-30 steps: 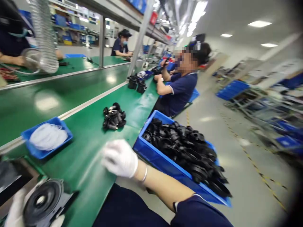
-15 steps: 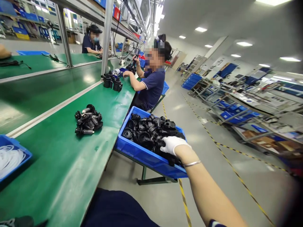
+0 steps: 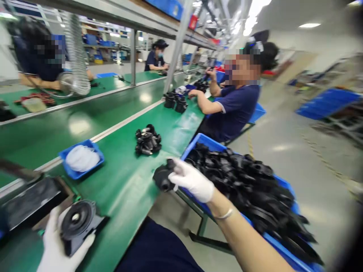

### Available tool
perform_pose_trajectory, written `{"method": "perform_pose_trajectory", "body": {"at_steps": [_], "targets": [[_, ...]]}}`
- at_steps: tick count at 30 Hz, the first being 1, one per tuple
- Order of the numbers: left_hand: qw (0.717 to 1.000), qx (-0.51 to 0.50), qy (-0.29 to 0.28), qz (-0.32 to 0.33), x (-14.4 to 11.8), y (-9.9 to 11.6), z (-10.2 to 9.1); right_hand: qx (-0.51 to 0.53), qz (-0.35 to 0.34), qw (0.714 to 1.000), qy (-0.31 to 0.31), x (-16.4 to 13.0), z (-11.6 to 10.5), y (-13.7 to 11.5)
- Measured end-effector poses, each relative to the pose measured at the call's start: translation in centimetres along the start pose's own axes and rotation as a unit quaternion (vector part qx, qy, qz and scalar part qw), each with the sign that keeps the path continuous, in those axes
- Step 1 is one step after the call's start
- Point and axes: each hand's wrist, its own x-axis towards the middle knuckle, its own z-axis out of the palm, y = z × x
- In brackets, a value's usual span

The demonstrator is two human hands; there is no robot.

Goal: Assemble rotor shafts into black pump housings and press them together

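My right hand (image 3: 194, 181), in a white glove with a bracelet at the wrist, grips a black plastic housing (image 3: 163, 176) over the near edge of the green table (image 3: 124, 189). To its right, a blue bin (image 3: 200, 139) is heaped with similar black plastic parts (image 3: 241, 177). My gloved left hand (image 3: 61, 241) is at the lower left, its fingers round a round black part with concentric rings (image 3: 78, 219) and a pale centre. Part of a dark fixture (image 3: 34, 202) stands just beyond that hand.
A small pile of black parts (image 3: 148, 139) lies mid-table. Left of it sits a small blue tray (image 3: 74, 173) of thin white rings (image 3: 83, 158). Farther along, a co-worker (image 3: 238, 94) sits beside black housings (image 3: 176, 102). Two other people are across the table.
My right hand has come out of the bin with a black housing and moved left to the table edge. My left hand has come into view holding the round part. The view has turned left.
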Motion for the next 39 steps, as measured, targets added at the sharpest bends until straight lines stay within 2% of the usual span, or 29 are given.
{"method": "perform_pose_trajectory", "body": {"at_steps": [1, 3, 4, 6, 8, 12, 16, 18, 21, 23, 25, 28, 30, 34, 39], "targets": [[1.0, 0.007, 0.0, -0.014, -0.5, -0.4, -0.3, -0.006, 0.017, 0.997, -0.069, 1.7, 2.9, 0.6], [0.998, 0.022, -0.022, -0.048, -1.3, -0.7, -0.9, -0.04, 0.028, 0.989, -0.139, 4.6, 7.8, 1.5], [0.997, 0.028, -0.038, -0.066, -1.6, -0.7, -1.1, -0.064, 0.026, 0.986, -0.15, 5.8, 9.6, 1.8], [0.993, 0.026, -0.071, -0.092, -1.9, -0.6, -1.6, -0.112, 0.011, 0.982, -0.154, 7.5, 11.7, 2.1], [0.99, 0.023, -0.088, -0.107, -2.2, -0.5, -1.9, -0.167, -0.008, 0.974, -0.151, 8.7, 12.3, 1.9], [0.99, 0.013, -0.081, -0.112, -2.8, -0.8, -1.7, -0.261, -0.055, 0.957, -0.113, 9.8, 11.5, 1.1], [0.993, -0.022, -0.077, -0.09, -3.0, -1.2, -1.4, -0.271, -0.121, 0.952, -0.078, 9.3, 11.2, 0.3], [0.991, -0.041, -0.093, -0.081, -2.9, -1.2, -1.5, -0.256, -0.184, 0.944, -0.099, 8.9, 11.7, 0.2], [0.989, -0.047, -0.11, -0.082, -2.7, -1.1, -1.8, -0.283, -0.269, 0.911, -0.133, 8.6, 13.3, 0.9], [0.988, -0.052, -0.117, -0.091, -2.4, -0.9, -1.9, -0.311, -0.291, 0.896, -0.123, 8.8, 14.4, 1.4], [0.985, -0.069, -0.12, -0.101, -2.2, -0.7, -2.0, -0.306, -0.295, 0.9, -0.098, 9.4, 15.0, 1.3], [0.982, -0.104, -0.116, -0.109, -1.7, -0.4, -2.2, -0.23, -0.287, 0.925, -0.093, 10.4, 15.3, -1.1], [0.98, -0.128, -0.109, -0.101, -1.4, -0.4, -2.3, -0.189, -0.299, 0.928, -0.119, 10.5, 15.7, -3.6], [0.979, -0.166, -0.087, -0.083, -1.0, -0.5, -2.4, -0.216, -0.362, 0.887, -0.187, 9.2, 18.0, -7.9], [0.972, -0.2, -0.076, -0.096, -0.5, -0.1, -2.4, -0.265, -0.406, 0.848, -0.216, 8.2, 21.1, -8.6]]}}
